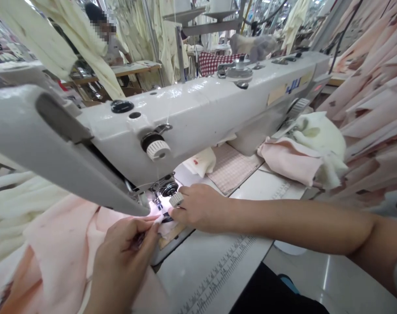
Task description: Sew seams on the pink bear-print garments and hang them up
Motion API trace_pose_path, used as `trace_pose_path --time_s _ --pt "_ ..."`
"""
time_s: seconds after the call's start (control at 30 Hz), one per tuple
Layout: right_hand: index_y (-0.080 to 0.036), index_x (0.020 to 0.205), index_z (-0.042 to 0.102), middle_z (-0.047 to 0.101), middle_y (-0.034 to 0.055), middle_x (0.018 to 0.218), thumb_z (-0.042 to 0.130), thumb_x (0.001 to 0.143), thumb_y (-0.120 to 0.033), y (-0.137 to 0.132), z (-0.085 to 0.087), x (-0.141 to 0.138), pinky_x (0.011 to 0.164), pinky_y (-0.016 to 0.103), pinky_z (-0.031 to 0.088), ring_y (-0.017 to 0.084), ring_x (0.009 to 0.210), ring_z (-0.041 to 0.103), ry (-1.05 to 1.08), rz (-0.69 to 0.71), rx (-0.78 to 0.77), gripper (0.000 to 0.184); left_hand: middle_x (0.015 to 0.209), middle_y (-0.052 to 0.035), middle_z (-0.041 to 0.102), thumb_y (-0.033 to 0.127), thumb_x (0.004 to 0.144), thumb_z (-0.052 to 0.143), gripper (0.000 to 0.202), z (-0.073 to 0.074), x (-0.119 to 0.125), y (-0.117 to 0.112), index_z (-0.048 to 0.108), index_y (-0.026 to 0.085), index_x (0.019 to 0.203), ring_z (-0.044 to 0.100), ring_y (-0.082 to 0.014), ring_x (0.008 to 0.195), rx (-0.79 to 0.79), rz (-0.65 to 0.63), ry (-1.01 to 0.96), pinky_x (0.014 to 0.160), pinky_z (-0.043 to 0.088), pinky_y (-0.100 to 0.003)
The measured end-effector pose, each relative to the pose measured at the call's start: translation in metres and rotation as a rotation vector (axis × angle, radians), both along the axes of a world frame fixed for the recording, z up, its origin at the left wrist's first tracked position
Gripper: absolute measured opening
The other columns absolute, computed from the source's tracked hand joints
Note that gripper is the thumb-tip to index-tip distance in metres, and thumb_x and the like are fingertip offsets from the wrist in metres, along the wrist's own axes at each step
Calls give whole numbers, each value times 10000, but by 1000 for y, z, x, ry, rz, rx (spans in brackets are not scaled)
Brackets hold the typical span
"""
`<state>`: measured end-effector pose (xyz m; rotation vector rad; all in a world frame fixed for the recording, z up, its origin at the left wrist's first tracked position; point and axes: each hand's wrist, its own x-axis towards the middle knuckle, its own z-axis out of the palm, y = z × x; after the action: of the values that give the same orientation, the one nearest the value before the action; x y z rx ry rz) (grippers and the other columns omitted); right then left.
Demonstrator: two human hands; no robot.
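Observation:
A white sewing machine (198,109) stretches across the head view, its lit needle area (159,207) low at centre left. Just in front of the presser foot, my left hand (126,248) is closed in a pinch on the edge of a pale pink cloth (61,235). The rest of that cloth spreads to the left, over the machine bed. My right hand (201,207) reaches in from the right, beside the needle. Its thumb and fingers are bent around a small white ridged knob (176,199); the fingertips are partly hidden.
A pink checked cloth (234,165) lies under the machine arm. Bundled pink and cream fabric (299,157) sits at the right end of the table. A printed ruler scale (222,274) runs along the front. Pink garments (374,109) hang at right; a person (111,48) is behind.

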<state>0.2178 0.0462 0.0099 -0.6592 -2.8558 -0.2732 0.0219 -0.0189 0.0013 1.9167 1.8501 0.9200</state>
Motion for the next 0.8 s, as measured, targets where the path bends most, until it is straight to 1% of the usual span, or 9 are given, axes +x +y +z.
trace_pose_path --time_s 0.1,0.2,0.3,0.37,0.43,0.5,0.57,0.67,0.8 --pt "-169 911 617 568 58 833 526 874 -169 -1 -2 -2 474 253 276 181 754 483 27 -1 -14 98 756 34 689 473 728 592 204 5 2 -1 635 280 679 631 -190 794 -71 95 -16 630 488 -262" --pt "-156 916 598 565 57 859 488 888 -156 -5 -4 -5 473 255 301 172 747 481 16 -15 -64 113 757 47 695 468 734 606 179 7 3 0 652 298 710 636 -192 785 -72 55 52 600 493 -263" --pt "-143 928 581 561 58 881 436 909 -169 -8 -5 -9 488 273 346 171 740 484 3 -5 -149 148 751 53 689 410 794 561 143 3 3 1 633 295 748 634 -190 765 87 -50 168 715 490 -320" --pt "-138 915 581 561 56 898 426 910 -170 -9 -4 -10 505 282 370 171 742 487 -4 2 -206 158 768 56 693 370 833 525 135 0 4 2 612 281 781 634 -181 731 216 -155 251 836 447 -373" --pt "-139 889 586 561 54 889 437 903 -165 -9 -3 -8 513 283 375 173 740 486 -11 -3 -234 153 808 53 702 350 853 506 125 -2 4 1 593 270 811 638 -176 733 282 -239 313 902 406 -395" --pt "-143 885 593 560 53 857 449 900 -161 -8 0 -5 521 281 372 177 738 482 -26 -16 -234 146 863 45 702 354 859 498 124 -3 3 0 578 268 819 637 -186 806 256 -229 330 881 422 -381" --pt "-145 894 600 558 55 826 462 890 -142 -7 3 0 531 280 368 182 742 483 -41 -21 -218 138 922 38 692 387 857 494 144 -2 2 -3 571 273 816 625 -195 867 164 -169 308 787 467 -348" --pt "-149 873 605 558 60 819 482 867 -119 -6 4 5 526 276 356 188 740 490 -36 -31 -190 127 950 32 680 440 848 488 186 -1 0 -5 584 282 827 621 -195 864 35 -110 267 683 487 -319" --pt "-161 836 600 567 62 847 495 867 -133 -4 3 6 515 270 343 187 736 495 0 -65 -154 113 896 20 681 441 837 501 192 -2 -1 -6 600 278 815 623 -199 841 31 -77 251 680 476 -316"
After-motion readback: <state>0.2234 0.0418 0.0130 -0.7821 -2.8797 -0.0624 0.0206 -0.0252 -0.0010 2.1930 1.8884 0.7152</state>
